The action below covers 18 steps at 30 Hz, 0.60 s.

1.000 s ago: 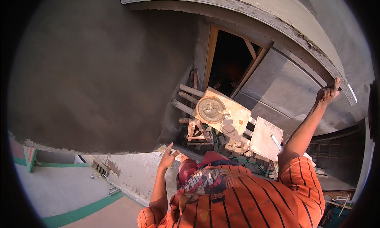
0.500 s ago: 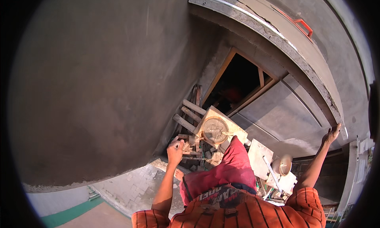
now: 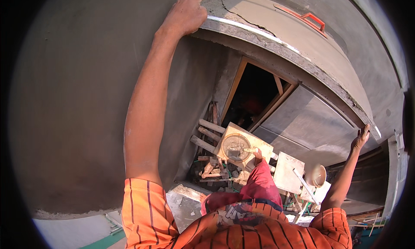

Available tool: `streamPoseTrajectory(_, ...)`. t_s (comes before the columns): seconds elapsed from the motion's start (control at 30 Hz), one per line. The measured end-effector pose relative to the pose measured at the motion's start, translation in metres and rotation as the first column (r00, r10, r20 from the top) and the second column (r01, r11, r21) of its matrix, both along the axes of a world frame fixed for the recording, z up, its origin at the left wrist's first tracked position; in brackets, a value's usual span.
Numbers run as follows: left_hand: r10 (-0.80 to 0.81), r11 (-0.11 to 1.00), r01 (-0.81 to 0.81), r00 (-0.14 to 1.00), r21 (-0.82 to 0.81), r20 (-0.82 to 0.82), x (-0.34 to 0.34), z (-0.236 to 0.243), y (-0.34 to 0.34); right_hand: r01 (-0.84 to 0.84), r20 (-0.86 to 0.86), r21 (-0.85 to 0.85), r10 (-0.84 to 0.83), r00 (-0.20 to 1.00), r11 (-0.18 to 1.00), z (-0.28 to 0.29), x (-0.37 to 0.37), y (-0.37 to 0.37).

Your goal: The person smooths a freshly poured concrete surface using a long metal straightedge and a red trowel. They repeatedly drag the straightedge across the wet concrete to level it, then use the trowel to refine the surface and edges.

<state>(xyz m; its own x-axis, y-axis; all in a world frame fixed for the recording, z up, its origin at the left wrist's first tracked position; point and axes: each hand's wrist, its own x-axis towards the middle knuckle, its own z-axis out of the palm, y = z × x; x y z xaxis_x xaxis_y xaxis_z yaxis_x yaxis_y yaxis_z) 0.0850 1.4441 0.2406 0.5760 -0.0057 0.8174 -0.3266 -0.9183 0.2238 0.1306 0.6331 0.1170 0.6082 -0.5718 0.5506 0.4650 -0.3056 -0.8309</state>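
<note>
A long, pale, mortar-smeared straightedge (image 3: 263,38) lies along the front edge of a concrete ledge (image 3: 298,35). My left hand (image 3: 186,14) is at its upper left end, fingers curled over it and the index finger pointing along the ledge. At the far right end, my right hand (image 3: 361,137) grips it from below, arm raised. On top of the ledge rests a plastering float with a red handle (image 3: 315,20). A dark crack runs through the mortar there, behind the straightedge.
Smooth grey wall (image 3: 78,110) fills the left. Below stands a yellowish box (image 3: 255,138) bearing a round mortar tub (image 3: 235,147), my foot beside it. Wooden poles (image 3: 203,143), a pale board (image 3: 288,173), a bucket (image 3: 317,175) and rubble lie lower. A wood-framed opening (image 3: 255,93) is behind.
My left hand has risen from low near the poles to the straightedge's left end. My right hand stays at the other end. The whole view has shifted slightly.
</note>
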Motion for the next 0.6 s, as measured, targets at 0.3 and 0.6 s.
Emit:
streamPoseTrajectory(0.3, -0.017, 0.936, -0.072, 0.969, 0.344, 0.247, -0.003, -0.038, -0.032, -0.067, 0.078, 0.005, 0.067, 0.995, 0.998, -0.011, -0.006, -0.001)
streamPoseTrajectory(0.6, 0.084, 0.934, -0.161, 0.967, 0.32, 0.241, 0.02, -0.039, -0.048, -0.137, -0.083, -0.149, 0.126, 0.989, 0.979, 0.032, -0.033, 0.026)
